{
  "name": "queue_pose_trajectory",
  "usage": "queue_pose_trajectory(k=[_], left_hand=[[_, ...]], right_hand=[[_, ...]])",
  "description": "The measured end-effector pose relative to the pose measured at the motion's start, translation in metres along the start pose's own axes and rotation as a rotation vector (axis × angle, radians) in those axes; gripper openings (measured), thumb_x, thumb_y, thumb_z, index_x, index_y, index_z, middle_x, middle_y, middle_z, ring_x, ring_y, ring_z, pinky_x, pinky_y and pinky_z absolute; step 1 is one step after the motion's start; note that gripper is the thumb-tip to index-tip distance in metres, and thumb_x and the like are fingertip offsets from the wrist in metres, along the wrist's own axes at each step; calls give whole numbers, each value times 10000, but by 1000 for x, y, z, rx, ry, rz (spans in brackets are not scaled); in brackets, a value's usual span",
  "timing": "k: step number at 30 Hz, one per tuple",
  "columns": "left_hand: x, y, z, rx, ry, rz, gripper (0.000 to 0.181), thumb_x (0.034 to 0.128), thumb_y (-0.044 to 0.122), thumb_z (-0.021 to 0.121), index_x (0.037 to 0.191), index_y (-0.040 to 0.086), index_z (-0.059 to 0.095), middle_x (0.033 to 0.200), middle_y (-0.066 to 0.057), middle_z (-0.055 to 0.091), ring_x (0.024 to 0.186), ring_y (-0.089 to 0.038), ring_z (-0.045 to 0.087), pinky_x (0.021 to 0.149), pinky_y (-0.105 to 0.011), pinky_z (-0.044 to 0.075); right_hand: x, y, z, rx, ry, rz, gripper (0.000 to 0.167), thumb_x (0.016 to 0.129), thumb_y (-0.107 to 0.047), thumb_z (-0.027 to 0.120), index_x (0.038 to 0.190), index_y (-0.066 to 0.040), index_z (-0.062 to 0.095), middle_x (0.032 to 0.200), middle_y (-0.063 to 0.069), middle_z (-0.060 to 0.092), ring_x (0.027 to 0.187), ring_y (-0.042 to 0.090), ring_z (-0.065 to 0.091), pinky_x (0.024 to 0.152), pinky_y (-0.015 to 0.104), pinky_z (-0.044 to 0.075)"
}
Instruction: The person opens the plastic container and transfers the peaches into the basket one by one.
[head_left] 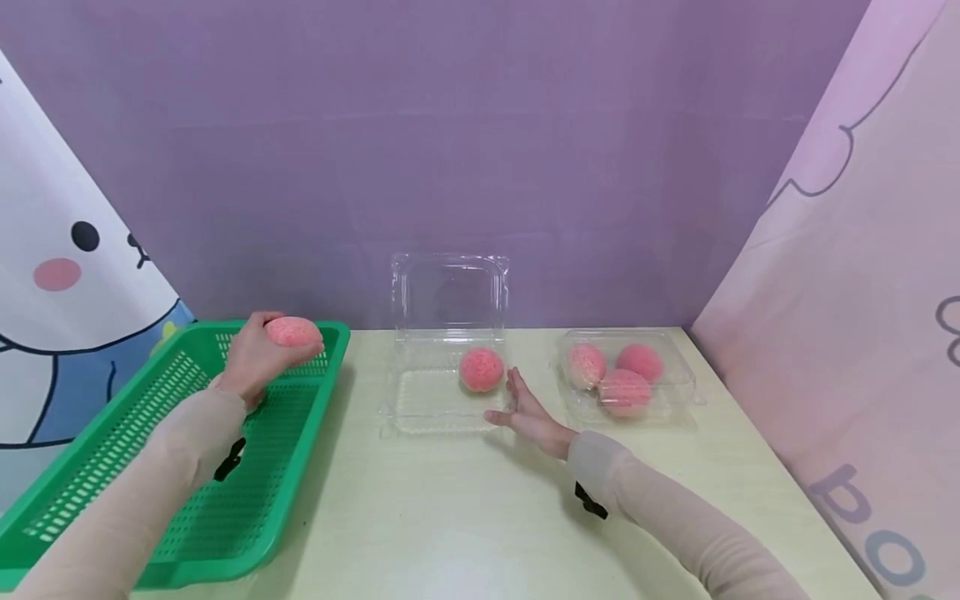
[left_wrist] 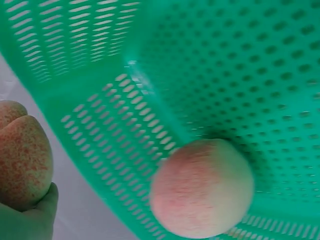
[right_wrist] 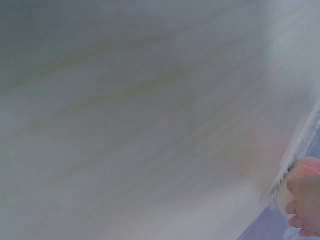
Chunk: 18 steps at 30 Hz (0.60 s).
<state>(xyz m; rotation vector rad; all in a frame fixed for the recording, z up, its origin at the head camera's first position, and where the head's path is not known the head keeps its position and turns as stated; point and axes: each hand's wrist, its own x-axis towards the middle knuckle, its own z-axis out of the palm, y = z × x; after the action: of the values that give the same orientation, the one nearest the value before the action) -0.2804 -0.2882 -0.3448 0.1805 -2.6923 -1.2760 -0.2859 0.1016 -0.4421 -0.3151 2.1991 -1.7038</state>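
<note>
My left hand (head_left: 255, 360) grips a pink peach (head_left: 293, 331) above the far end of the green basket (head_left: 292, 492). In the left wrist view, another peach (left_wrist: 202, 189) lies in that basket; the left hand partly hides it in the head view. A clear clamshell box (head_left: 427, 392) stands with its lid raised, holding one peach (head_left: 481, 370) on its right side. My right hand (head_left: 534, 421) is at the box's front right corner, thumb and fingers spread apart, holding nothing. The right wrist view mostly shows the tabletop, with the fingers (right_wrist: 305, 197) overlapping a peach at the edge.
Right of the open box is a second clear box (head_left: 675, 396), its lid down over several peaches. Both boxes stand on the pale table (head_left: 420, 517) near its back edge. A purple cloth (head_left: 600, 167) hangs behind, with printed cloths at both sides.
</note>
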Motion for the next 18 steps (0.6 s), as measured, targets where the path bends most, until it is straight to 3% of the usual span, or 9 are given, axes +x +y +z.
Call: queue_pose_trajectory(k=[4, 10, 18], left_hand=[[5, -17, 4, 70, -12, 30, 859, 735, 514, 680, 1351, 56, 295, 1256, -175, 437, 1059, -329, 448, 709, -381, 473], [6, -35, 7, 174, -58, 54, 915, 757, 558, 636, 1394, 8, 277, 1331, -241, 400, 1138, -389, 425, 839, -522, 444], [6, -51, 16, 182, -96, 32, 928, 804, 515, 608, 1412, -53, 197, 1376, -309, 319, 1191, -416, 389, 931, -549, 398]], right_hand=[[0, 1, 0, -11, 13, 2, 1014, 826, -192, 660, 1458, -97, -127, 1541, 101, -46, 1414, 281, 4, 1125, 485, 83], [0, 0, 1, -15, 8, -2, 1011, 827, -195, 656, 1458, -104, -128, 1542, 95, -45, 1416, 270, 1, 1125, 489, 72], [2, 1, 1, 1, 16, -4, 1007, 831, -178, 655, 1458, -100, -128, 1543, 99, -46, 1416, 276, -2, 1130, 478, 60]])
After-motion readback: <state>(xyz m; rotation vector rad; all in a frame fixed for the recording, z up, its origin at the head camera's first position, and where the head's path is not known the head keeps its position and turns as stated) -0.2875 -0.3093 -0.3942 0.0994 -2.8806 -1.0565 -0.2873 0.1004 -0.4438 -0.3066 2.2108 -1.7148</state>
